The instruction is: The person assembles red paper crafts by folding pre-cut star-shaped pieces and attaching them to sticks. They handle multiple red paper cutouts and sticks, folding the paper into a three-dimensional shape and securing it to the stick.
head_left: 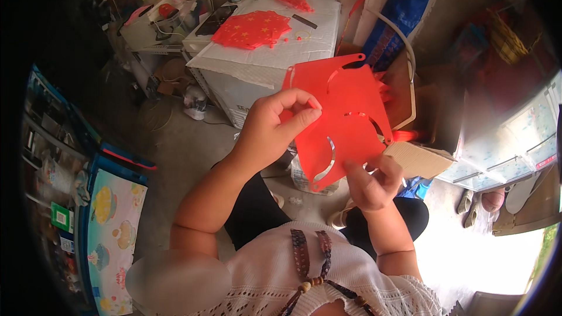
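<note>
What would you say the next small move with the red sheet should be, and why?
Probably peel a pinched strip free. The left hand pinches the red sheet near its upper left edge, the right hand grips the lower edge, and curved cut slits already gape open. Both hands hold it in the air, away from the table, so pulling gently looks feasible.
</note>
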The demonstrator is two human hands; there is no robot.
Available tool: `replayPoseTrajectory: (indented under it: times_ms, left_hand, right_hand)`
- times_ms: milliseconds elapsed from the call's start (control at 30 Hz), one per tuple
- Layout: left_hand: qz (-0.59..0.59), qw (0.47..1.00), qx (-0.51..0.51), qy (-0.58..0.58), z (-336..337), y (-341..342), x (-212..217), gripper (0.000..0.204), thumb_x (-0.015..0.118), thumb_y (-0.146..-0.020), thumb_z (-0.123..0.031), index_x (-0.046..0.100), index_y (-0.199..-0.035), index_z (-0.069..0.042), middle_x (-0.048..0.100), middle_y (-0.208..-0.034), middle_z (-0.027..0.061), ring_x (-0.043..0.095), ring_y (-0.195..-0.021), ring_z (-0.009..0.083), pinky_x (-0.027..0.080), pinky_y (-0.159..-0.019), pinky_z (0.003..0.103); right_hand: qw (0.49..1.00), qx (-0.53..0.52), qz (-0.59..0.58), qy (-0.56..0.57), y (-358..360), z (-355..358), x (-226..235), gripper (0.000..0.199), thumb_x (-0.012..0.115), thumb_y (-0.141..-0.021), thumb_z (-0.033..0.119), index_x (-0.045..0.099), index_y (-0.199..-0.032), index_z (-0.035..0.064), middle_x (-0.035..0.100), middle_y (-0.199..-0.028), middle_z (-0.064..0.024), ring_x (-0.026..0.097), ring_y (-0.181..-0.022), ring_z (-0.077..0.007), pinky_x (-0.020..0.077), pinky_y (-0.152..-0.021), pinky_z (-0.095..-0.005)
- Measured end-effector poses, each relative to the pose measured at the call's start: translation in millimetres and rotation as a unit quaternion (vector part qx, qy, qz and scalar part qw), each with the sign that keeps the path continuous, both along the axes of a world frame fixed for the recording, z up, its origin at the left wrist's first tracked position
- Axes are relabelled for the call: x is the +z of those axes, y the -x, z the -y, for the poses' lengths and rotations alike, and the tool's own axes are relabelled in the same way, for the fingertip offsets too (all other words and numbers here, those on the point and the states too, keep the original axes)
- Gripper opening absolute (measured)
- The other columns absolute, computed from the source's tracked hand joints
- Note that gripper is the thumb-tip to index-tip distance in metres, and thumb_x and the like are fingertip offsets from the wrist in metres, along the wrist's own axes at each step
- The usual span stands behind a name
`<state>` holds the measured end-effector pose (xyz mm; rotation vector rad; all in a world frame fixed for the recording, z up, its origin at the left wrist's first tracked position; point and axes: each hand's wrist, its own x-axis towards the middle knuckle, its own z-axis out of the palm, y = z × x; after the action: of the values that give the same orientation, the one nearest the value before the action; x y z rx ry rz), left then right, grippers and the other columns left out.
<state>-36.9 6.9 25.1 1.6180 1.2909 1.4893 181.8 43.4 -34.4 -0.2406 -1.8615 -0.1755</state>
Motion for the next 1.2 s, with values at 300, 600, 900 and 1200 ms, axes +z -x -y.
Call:
replayPoseTrajectory:
  times_ms: [300, 600, 900, 1200]
  left_hand:
    - [-0.306, 0.918, 0.105, -0.227, 2, -6, 3, 0.010, 0.075, -0.081, -0.012, 0.065, -0.085, -0.011, 0.066, -0.075, 0.0023, 0.061, -0.070, 0.0254, 0.042, -0.075, 0.038]
    - [-0.355, 0.897, 0.123, -0.232, 6, -6, 4, 0.012, 0.075, -0.080, -0.011, 0.066, -0.087, -0.012, 0.064, -0.075, 0.0024, 0.059, -0.072, 0.0245, 0.042, -0.076, 0.038]
    - [-0.346, 0.898, 0.133, -0.236, 5, -8, 2, 0.011, 0.074, -0.080, -0.011, 0.066, -0.087, -0.011, 0.064, -0.075, 0.0027, 0.059, -0.073, 0.0253, 0.043, -0.075, 0.038]
    - [-0.340, 0.906, 0.124, -0.220, 4, -8, -2, 0.012, 0.074, -0.080, -0.010, 0.065, -0.088, -0.010, 0.065, -0.076, 0.0033, 0.060, -0.073, 0.0262, 0.043, -0.075, 0.039]
  right_hand:
    - [0.950, 0.053, -0.012, 0.306, 15, 7, 49, 0.016, 0.077, -0.079, 0.001, 0.061, -0.081, -0.0026, 0.061, -0.078, -0.0085, 0.055, -0.065, -0.0189, 0.0438, -0.057, -0.0269]
    - [0.928, 0.056, -0.038, 0.367, 24, 1, 41, 0.015, 0.075, -0.081, 0.001, 0.061, -0.078, -0.0017, 0.058, -0.074, -0.0067, 0.051, -0.064, -0.0157, 0.0406, -0.057, -0.0268]
    - [0.930, 0.069, -0.045, 0.358, 26, -1, 40, 0.019, 0.076, -0.081, 0.001, 0.059, -0.072, -0.0016, 0.059, -0.073, -0.0064, 0.052, -0.064, -0.0140, 0.0397, -0.055, -0.0262]
    - [0.916, 0.103, -0.066, 0.382, 24, 2, 38, 0.020, 0.078, -0.084, 0.008, 0.064, -0.075, -0.0037, 0.061, -0.081, -0.0094, 0.056, -0.068, -0.0151, 0.0448, -0.060, -0.0255]
